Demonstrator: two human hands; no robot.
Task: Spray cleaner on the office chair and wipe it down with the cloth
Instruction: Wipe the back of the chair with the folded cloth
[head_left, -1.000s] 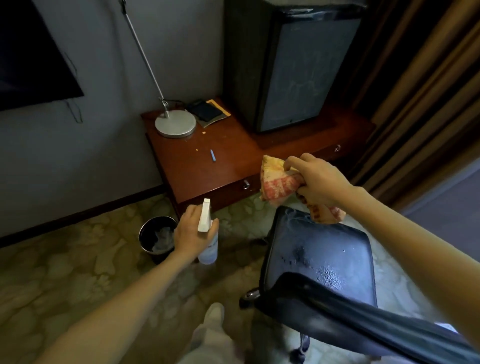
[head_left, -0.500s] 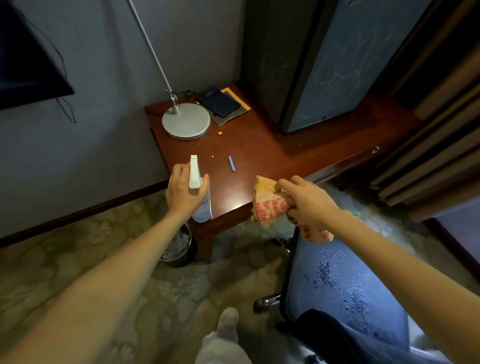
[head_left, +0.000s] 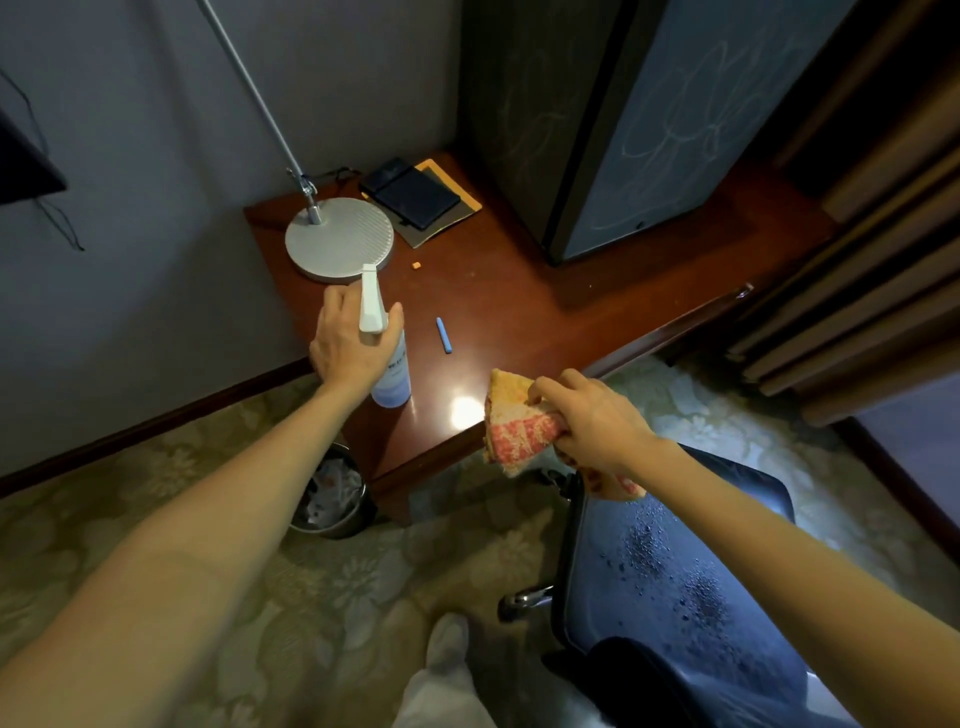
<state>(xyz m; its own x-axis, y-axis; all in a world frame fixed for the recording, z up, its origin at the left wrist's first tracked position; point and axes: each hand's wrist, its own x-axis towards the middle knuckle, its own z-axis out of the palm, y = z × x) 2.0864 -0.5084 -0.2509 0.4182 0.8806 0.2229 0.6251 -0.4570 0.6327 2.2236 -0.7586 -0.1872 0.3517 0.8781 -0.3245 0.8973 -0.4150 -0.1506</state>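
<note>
Gripping the spray bottle (head_left: 392, 374) round its neck, the left hand (head_left: 353, 348) held it upright over the near-left corner of the surface (head_left: 519, 312), just in front of the lamp base (head_left: 338, 239). Couldn't tell whether the bottle's base touched the wood. The right hand (head_left: 592, 415) was clamped on the bunched cloth (head_left: 514, 421), in the air between the surface's front edge and the office chair (head_left: 675, 545), clear of the seat. The seat sat lower right with droplets (head_left: 701, 587) speckled across its middle, so spraying looked done and wiping not started. Judged step: park the bottle, then wipe. To do it well, set the bottle flat and well in from the edge, since the bin (head_left: 332, 499) stood on the floor right below that corner. The blue pen (head_left: 443, 335) lay just to the right, so don't land on it. Release only once the bottle stands alone. Then open the cloth out instead of leaving it wadded, and start on the wet patch, working outward to the rim before the drops run. The chair looked wheeled and would likely roll under pressure, so the freed left hand could brace it.
</note>
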